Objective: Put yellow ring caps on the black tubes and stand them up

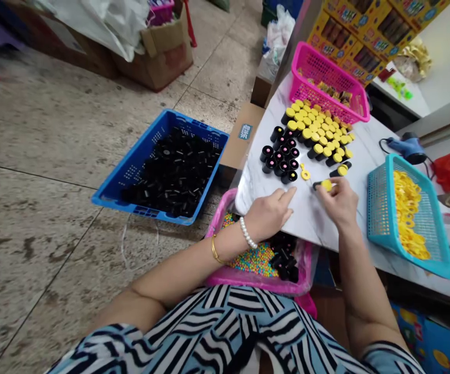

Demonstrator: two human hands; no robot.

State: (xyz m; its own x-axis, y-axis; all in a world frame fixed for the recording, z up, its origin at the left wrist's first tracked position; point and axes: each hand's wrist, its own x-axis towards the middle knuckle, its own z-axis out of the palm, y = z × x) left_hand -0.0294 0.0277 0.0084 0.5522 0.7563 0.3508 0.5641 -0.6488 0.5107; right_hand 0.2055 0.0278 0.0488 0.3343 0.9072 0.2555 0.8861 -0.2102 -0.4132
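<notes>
My right hand pinches a black tube with a yellow cap, which lies tilted over the white marbled table. My left hand hovers at the table's near edge with its index finger stretched out and nothing in it. Just beyond that finger stand open black tubes, most showing pink inside and a few yellow. A loose yellow ring-shaped piece rests to their right. Behind them is a packed group of black tubes with yellow caps; one capped tube leans apart from it.
A pink basket stands at the table's back, a turquoise basket of yellow pieces at the right. Below my left wrist is a pink tub with coloured beads and black tubes. A blue crate of black tubes sits left.
</notes>
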